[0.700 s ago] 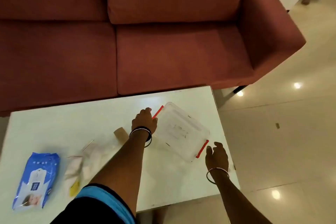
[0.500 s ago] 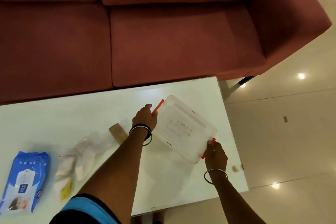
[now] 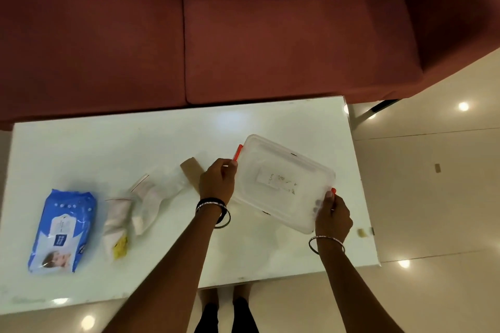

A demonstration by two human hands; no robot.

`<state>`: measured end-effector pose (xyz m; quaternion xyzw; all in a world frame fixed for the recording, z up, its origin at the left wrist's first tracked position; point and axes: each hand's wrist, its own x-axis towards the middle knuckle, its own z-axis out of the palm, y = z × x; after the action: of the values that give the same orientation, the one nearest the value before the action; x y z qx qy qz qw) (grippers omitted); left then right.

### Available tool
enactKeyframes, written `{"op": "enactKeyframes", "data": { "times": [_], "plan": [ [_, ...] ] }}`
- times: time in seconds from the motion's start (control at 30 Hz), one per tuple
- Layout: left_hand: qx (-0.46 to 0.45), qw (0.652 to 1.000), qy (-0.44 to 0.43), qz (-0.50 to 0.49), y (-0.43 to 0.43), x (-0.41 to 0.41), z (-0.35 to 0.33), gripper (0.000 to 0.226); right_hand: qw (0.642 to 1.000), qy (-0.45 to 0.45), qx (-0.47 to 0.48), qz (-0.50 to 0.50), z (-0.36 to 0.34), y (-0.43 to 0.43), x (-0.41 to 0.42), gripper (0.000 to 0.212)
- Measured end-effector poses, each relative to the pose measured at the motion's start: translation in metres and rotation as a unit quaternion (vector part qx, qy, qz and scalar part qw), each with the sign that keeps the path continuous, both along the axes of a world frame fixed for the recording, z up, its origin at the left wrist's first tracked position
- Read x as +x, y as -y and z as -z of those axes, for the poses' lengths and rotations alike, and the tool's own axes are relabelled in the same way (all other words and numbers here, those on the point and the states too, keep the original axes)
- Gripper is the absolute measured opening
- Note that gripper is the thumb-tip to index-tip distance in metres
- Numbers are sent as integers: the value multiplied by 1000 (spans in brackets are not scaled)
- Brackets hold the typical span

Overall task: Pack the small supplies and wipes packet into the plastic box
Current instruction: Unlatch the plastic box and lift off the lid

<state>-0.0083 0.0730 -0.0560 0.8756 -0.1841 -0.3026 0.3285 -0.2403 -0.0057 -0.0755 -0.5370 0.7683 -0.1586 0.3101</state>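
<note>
Nearest the camera, the right hand (image 3: 333, 217) pinches the near red latch of the clear plastic box with its translucent lid (image 3: 284, 181), thumb on the corner, while the left hand (image 3: 217, 181) curls over the far red latch (image 3: 238, 152); judging by one hand at each clip, she's freeing the lid to open it. Left of the box on the white glossy table (image 3: 81, 149) wait four loose supplies: a tan cardboard piece (image 3: 190, 169), two clear pouches (image 3: 154, 197), one white sachet with a yellow end (image 3: 116, 227), and farthest left one blue wipes packet (image 3: 61, 230), all still unpacked.
</note>
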Motion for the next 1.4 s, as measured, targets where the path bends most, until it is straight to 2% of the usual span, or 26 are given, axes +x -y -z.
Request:
{"op": "enactKeyframes", "data": {
  "times": [0.27,0.43,0.57,0.67,0.87,0.97,1.13,1.27,1.33,1.4],
  "plan": [
    [34,994,22,-103,-127,-11,-2,31,996,0,-15,-86,-9,-74,18,37],
    [51,992,19,-117,-181,1,10,32,991,-4,-7,-135,5,-111,34,40],
    [45,994,37,-87,-201,12,26,30,987,-13,-14,-158,17,-117,51,41],
    [38,993,83,-73,-203,17,35,28,984,-11,-50,-168,24,-113,63,36],
    [60,983,158,-76,-203,17,50,26,986,-21,-93,-140,36,-116,78,33],
    [51,986,128,-95,-208,24,62,31,986,-31,-110,-121,42,-120,82,32],
    [9,992,18,-123,-210,33,78,31,985,-49,-114,-123,46,-116,79,31],
    [4,989,-65,-133,-211,38,89,36,991,-45,-73,-99,48,-106,74,31],
    [2,988,-88,-129,-212,39,91,34,997,-15,-23,-67,47,-101,73,34],
    [-3,983,-125,-132,-212,41,90,32,993,98,73,-3,47,-92,70,33]
  ]
}}
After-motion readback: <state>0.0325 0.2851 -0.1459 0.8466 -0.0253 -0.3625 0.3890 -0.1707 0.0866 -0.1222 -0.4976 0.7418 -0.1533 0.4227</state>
